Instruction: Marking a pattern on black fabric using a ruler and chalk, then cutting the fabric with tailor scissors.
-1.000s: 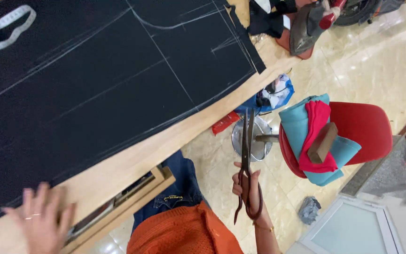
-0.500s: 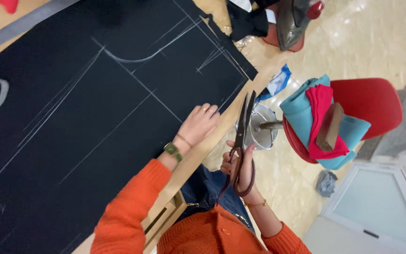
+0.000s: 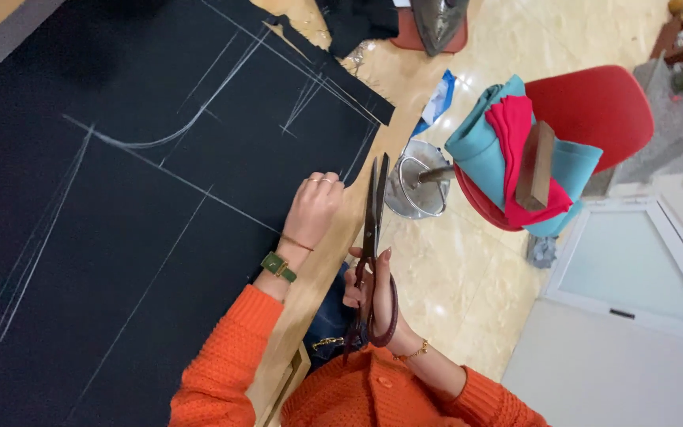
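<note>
The left hand point(image 3: 314, 207) presses flat on chalk-marked black fabric point(image 3: 120, 205); at its 3 o'clock, the right hand point(image 3: 373, 289) grips tailor's shears point(image 3: 371, 237).

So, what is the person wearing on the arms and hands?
Both arms have orange knitted sleeves. The left hand has rings on two fingers; its wrist carries a thin bracelet and a watch with a green strap and gold-coloured case. The right hand has dark-painted nails and a thin gold-coloured chain bracelet at the wrist.

Closed dark scissors point(image 3: 373, 229) beside chalk-marked black fabric point(image 3: 144, 198)
</note>
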